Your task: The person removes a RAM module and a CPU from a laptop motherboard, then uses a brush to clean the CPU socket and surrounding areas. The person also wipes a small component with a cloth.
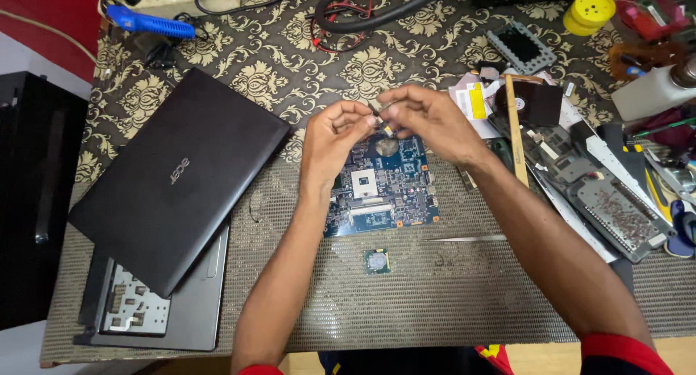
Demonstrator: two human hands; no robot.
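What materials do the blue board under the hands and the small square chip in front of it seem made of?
Blue board: probably rigid laminate with a glossy blue coating, dotted with metal and plastic parts. Square chip: green base with a shiny metal-looking cap, smeared in the middle.

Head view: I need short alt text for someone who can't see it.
Two bare hands, left hand and right hand, meet above a blue circuit board, pinching a small part too tiny to identify. A loose chip lies below the board, and a dark laptop lid lies to the left.
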